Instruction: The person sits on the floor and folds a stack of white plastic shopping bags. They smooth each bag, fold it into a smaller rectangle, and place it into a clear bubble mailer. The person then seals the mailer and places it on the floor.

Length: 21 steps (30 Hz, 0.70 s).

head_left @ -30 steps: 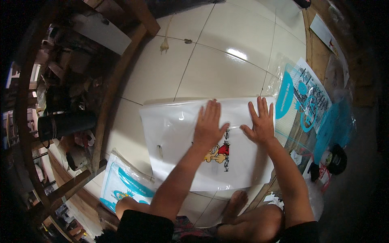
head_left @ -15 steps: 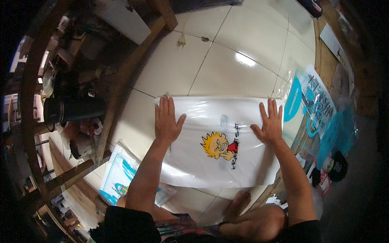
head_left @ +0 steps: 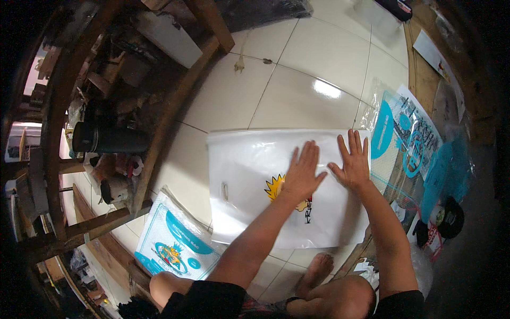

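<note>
A white plastic bag (head_left: pixel 244 212) with a cartoon figure printed on it lies flat on the tiled floor in front of me. Over its middle, my left hand (head_left: pixel 304 173) rests with fingers stretched out, covering part of the yellow-haired print. Close by on the right part of the bag, my right hand (head_left: pixel 351 162) lies flat, fingers spread near the far right corner. Neither hand grips anything. Small creases and shine show across the bag's surface.
A wrapped pack of blue-and-white printed bags (head_left: pixel 178 242) lies at the near left; more blue-and-white packs (head_left: pixel 385 127) sit at the right. Wooden shelving (head_left: pixel 175 98) with a dark cylinder (head_left: pixel 109 138) stands left. A cord with a plug (head_left: pixel 239 65) lies on the far floor.
My left hand has slid right, from the bag's left edge to its middle, now over the print. My right hand stays nearly in place. The pack at the near left shows more.
</note>
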Available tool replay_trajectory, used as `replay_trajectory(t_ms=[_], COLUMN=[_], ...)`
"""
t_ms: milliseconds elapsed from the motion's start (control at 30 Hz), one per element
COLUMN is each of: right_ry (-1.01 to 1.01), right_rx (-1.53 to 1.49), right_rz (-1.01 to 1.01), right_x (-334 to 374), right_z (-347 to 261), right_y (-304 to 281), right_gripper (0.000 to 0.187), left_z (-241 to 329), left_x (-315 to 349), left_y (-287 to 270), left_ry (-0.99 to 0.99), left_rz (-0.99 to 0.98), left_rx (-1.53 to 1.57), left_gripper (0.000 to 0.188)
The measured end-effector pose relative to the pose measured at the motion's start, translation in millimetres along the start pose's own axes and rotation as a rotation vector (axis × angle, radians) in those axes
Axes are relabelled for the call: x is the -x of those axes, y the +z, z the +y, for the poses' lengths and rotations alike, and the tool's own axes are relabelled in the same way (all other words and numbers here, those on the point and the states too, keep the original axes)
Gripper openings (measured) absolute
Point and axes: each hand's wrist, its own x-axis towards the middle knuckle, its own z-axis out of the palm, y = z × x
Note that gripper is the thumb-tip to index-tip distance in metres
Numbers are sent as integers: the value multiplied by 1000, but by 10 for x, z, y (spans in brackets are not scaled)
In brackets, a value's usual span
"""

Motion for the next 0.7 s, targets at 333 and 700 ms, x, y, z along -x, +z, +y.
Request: replay_trajectory(t_ms=[333,700], right_ry=[32,161], right_rx=[11,-110], right_rz=[-5,215], right_x=[59,222], right_z=[44,135], right_y=[4,-17], right_gripper=[88,84], left_z=[-1273,-1598], left_x=[872,1484], left_y=[-465,-705], left_ry=[-267,-513], left_rz=[132,492], left_rx=[-152,42], left_gripper=[78,61])
